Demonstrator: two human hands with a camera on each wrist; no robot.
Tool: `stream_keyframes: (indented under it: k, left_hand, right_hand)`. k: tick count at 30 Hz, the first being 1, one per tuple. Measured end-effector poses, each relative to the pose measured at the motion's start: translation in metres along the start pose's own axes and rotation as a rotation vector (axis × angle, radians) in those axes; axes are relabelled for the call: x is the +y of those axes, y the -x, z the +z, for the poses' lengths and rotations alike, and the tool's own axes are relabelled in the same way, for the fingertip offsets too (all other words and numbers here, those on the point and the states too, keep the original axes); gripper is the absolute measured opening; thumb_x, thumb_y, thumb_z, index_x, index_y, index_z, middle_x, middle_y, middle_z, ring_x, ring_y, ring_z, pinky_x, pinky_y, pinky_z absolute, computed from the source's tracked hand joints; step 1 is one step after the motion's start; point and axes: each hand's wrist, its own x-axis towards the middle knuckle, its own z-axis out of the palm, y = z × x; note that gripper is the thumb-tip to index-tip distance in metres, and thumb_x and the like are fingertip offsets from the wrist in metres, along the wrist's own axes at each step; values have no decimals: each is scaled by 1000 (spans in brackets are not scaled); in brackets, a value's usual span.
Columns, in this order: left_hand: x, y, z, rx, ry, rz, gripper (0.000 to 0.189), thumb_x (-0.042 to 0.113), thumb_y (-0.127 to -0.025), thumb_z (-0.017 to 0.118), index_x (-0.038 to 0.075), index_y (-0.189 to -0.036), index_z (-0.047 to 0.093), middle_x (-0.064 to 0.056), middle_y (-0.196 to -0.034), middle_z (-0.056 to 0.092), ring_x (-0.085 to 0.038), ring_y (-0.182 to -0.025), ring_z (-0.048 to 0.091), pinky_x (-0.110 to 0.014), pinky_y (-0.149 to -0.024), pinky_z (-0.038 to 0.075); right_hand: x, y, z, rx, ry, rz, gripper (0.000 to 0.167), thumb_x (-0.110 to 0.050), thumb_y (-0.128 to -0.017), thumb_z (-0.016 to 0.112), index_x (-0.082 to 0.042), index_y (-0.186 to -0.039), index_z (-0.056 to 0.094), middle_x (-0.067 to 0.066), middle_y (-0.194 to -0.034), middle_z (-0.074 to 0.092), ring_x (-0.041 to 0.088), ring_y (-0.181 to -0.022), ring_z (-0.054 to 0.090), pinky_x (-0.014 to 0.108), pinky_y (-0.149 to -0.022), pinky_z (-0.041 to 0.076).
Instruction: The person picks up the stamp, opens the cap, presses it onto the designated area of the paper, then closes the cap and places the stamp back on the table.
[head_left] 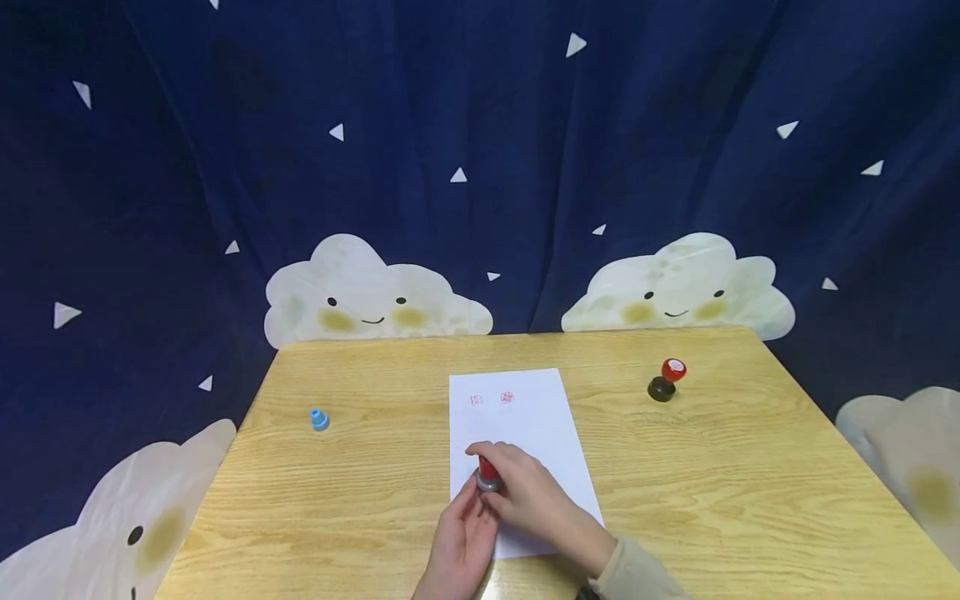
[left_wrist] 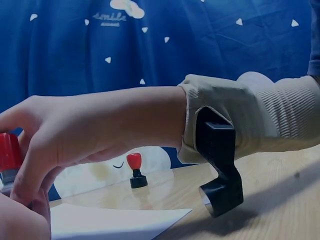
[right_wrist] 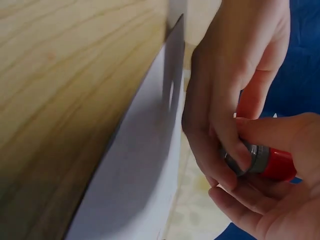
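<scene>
Both hands meet over the lower part of a white sheet of paper (head_left: 536, 433), on a red-handled stamp (head_left: 487, 468) with a grey collar. From above, my right hand (head_left: 531, 493) grips the stamp, its fingers bent around the red handle. My left hand (head_left: 463, 537) comes in from below, palm partly turned up. In the right wrist view, the left thumb and fingers (right_wrist: 239, 152) pinch the stamp's grey and dark lower end. The stamp's underside is hidden by the fingers. Two small red imprints (head_left: 492, 398) show near the paper's top edge.
Another stamp (head_left: 666, 381), with a red knob and black base, stands upright at the back right of the wooden table (head_left: 360, 508). A small light-blue stepped piece (head_left: 319, 419) sits on the left. Behind the table hangs a dark blue curtain (head_left: 420, 217) with cloud prints.
</scene>
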Motion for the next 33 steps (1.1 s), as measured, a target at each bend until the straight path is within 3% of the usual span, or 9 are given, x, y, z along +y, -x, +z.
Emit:
stream_keyframes:
  k: [4, 10, 17, 22, 27, 33]
  left_hand:
    - [0, 1, 1, 6, -62, -9, 57, 16, -109, 29, -4, -154, 1, -24, -162, 7, -29, -149, 15, -31, -120, 27]
    - [0, 5, -1, -4, -129, -26, 56, 19, -108, 25, -9, -153, 7, -28, -148, 36, -36, -140, 35, -41, -120, 30]
    - [6, 14, -6, 41, -199, -32, 39, 20, -106, 31, -4, -135, 39, -16, -126, 61, -34, -125, 53, -37, -106, 46]
    - [10, 16, -7, 54, -199, -39, 30, 20, -105, 33, 0, -122, 48, -13, -119, 63, -29, -117, 57, -34, -101, 49]
    - [14, 17, -10, 48, -186, -43, 27, 19, -105, 33, 1, -117, 49, -12, -116, 63, -27, -111, 58, -33, -98, 50]
    - [18, 17, -13, 64, -187, -46, 25, 20, -105, 34, 2, -118, 46, -10, -114, 62, -25, -109, 57, -32, -97, 50]
  right_hand:
    - [4, 1, -3, 2, -52, 7, 62, -1, -72, 85, -13, -127, 59, -1, -100, 68, 8, -85, 59, 27, -73, 57]
    - [18, -4, -24, 46, -64, 12, 62, 1, -71, 85, -14, -126, 59, -3, -97, 67, 8, -85, 61, 29, -74, 58]
    - [55, -13, -55, 148, -75, 48, 61, 7, -69, 85, -9, -122, 60, 0, -86, 64, 12, -80, 62, 31, -74, 61]
    - [91, -14, -74, 216, -90, 145, 57, 8, -70, 84, -6, -119, 60, 5, -86, 64, 17, -80, 63, 34, -74, 63]
    - [131, -10, -83, 267, -33, 269, 52, 6, -72, 84, -5, -115, 58, 11, -92, 66, 25, -83, 65, 43, -74, 62]
    - [170, 1, -85, 237, 45, 459, 52, 1, -77, 80, -6, -121, 54, 16, -98, 66, 30, -84, 62, 44, -72, 56]
